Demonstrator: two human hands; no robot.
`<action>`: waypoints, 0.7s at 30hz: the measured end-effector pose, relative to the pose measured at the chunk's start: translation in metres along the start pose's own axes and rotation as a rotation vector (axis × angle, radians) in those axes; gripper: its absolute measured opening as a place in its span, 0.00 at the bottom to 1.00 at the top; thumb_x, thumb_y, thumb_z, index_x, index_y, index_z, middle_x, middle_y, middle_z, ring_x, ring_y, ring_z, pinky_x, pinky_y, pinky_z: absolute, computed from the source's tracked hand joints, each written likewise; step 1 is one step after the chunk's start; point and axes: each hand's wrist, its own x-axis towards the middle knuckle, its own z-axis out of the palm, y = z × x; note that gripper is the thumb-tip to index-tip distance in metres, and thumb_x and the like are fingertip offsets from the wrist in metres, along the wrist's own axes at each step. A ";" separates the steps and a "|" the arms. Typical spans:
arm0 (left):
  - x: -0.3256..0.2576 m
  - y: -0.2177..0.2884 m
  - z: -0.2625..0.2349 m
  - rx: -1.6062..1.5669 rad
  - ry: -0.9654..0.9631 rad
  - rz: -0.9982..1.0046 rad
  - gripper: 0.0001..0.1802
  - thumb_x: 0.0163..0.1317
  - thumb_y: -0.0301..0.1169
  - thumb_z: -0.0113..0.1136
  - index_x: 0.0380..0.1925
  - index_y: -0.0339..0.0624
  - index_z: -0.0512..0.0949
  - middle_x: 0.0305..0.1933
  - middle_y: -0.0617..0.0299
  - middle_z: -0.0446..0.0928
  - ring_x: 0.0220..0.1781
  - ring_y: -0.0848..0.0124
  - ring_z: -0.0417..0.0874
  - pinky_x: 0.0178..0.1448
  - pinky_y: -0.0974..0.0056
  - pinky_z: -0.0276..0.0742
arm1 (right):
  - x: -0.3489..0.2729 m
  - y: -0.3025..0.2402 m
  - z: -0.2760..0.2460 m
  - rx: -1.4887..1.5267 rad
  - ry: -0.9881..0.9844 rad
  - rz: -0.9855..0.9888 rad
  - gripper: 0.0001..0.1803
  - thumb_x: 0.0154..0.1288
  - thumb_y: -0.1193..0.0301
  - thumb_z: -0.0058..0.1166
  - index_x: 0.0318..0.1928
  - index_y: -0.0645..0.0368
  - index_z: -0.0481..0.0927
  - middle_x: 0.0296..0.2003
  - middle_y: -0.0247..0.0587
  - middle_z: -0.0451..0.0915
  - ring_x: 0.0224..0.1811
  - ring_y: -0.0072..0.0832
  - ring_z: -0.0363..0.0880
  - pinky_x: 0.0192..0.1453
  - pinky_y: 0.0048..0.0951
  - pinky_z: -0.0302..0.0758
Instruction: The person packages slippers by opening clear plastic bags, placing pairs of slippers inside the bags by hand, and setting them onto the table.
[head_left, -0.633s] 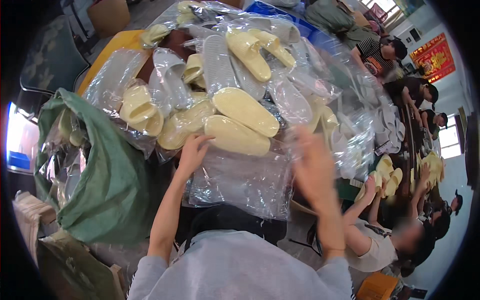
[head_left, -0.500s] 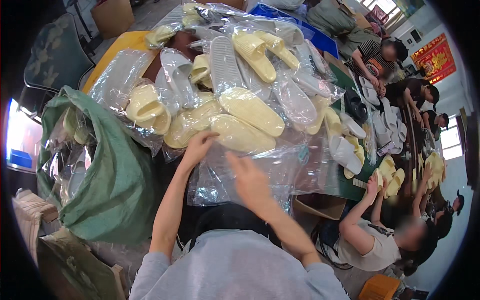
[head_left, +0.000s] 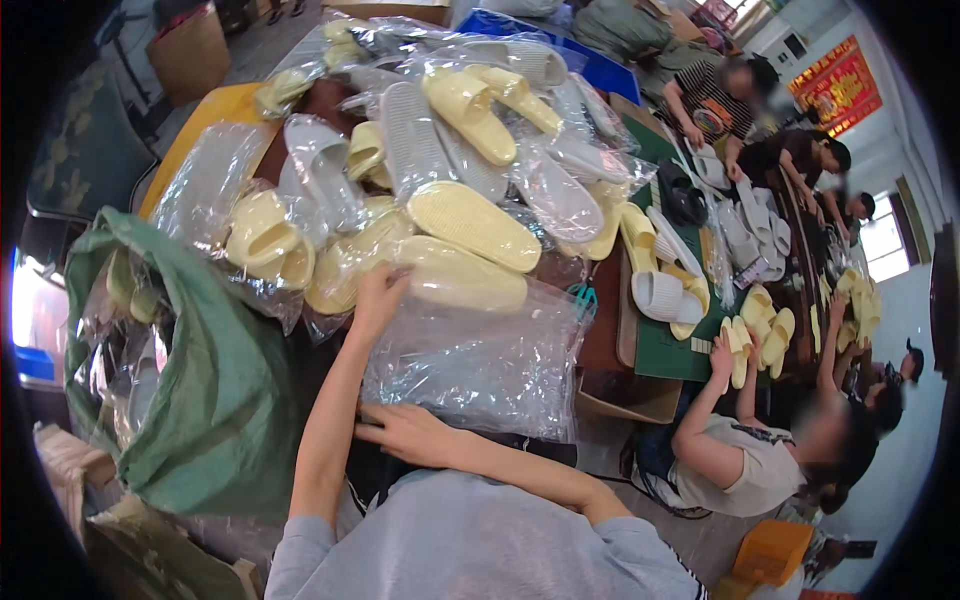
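Note:
A pale yellow slipper (head_left: 465, 275) lies at the near edge of the heap inside a clear plastic bag (head_left: 470, 360); the bag's loose part spreads toward me. My left hand (head_left: 380, 298) is closed at the bag's left side, fingertips pinching the film beside the slipper's end. At the bag's near left corner, close to my body, rests my right hand (head_left: 408, 435), fingers stretched and slightly apart, holding nothing visible. Another yellow slipper (head_left: 475, 225) lies sole up just beyond. Bagged grey slippers (head_left: 560, 190) and yellow slippers (head_left: 270, 240) are piled around.
A green sack (head_left: 200, 400) holding bagged slippers stands at my left. Teal-handled scissors (head_left: 584, 296) lie right of the bag. Loose slippers (head_left: 660, 290) sit on a green mat (head_left: 640, 345) over an open carton (head_left: 630, 395). Several co-workers (head_left: 740, 440) handle slippers along the right.
My right hand has swept from over the bag down to its near left corner. The bag now lies flatter and more spread out. The view has shifted slightly; my left hand stays by the slipper.

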 end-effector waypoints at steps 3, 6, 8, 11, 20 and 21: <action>-0.001 -0.004 0.001 -0.014 0.039 0.041 0.17 0.57 0.24 0.57 0.48 0.32 0.77 0.41 0.51 0.78 0.44 0.62 0.81 0.49 0.64 0.75 | -0.016 0.012 -0.076 0.129 0.300 0.156 0.21 0.57 0.71 0.58 0.53 0.60 0.74 0.52 0.49 0.75 0.53 0.44 0.75 0.55 0.37 0.74; -0.016 0.017 0.003 0.215 0.257 0.106 0.31 0.54 0.25 0.62 0.59 0.35 0.67 0.56 0.44 0.68 0.59 0.52 0.70 0.62 0.58 0.66 | -0.043 0.092 -0.169 0.043 0.919 0.570 0.17 0.62 0.72 0.54 0.51 0.64 0.74 0.44 0.49 0.77 0.45 0.42 0.76 0.51 0.35 0.73; -0.035 0.049 0.007 0.349 0.384 0.229 0.33 0.53 0.27 0.63 0.61 0.39 0.66 0.65 0.41 0.57 0.66 0.45 0.58 0.69 0.53 0.54 | -0.074 0.168 -0.206 0.074 1.254 0.797 0.30 0.64 0.63 0.56 0.59 0.70 0.65 0.55 0.54 0.66 0.54 0.41 0.70 0.56 0.34 0.69; -0.068 0.067 0.014 0.654 0.310 0.369 0.31 0.52 0.24 0.62 0.60 0.48 0.70 0.69 0.41 0.54 0.69 0.44 0.54 0.70 0.46 0.51 | -0.093 0.261 -0.238 0.114 1.325 0.946 0.42 0.62 0.52 0.56 0.64 0.71 0.58 0.58 0.58 0.63 0.56 0.43 0.67 0.59 0.37 0.67; -0.081 0.030 0.020 0.397 0.126 -0.018 0.42 0.50 0.15 0.58 0.66 0.56 0.62 0.70 0.40 0.46 0.67 0.43 0.62 0.67 0.55 0.63 | -0.078 0.300 -0.420 -0.549 1.068 0.783 0.19 0.64 0.58 0.52 0.38 0.65 0.81 0.32 0.53 0.82 0.39 0.47 0.80 0.47 0.41 0.72; -0.080 0.027 0.020 0.384 0.100 -0.057 0.42 0.50 0.15 0.58 0.67 0.56 0.61 0.69 0.40 0.48 0.66 0.43 0.63 0.67 0.55 0.63 | -0.089 0.291 -0.459 -0.445 1.078 0.638 0.21 0.64 0.57 0.51 0.40 0.65 0.82 0.34 0.52 0.82 0.42 0.47 0.80 0.51 0.40 0.72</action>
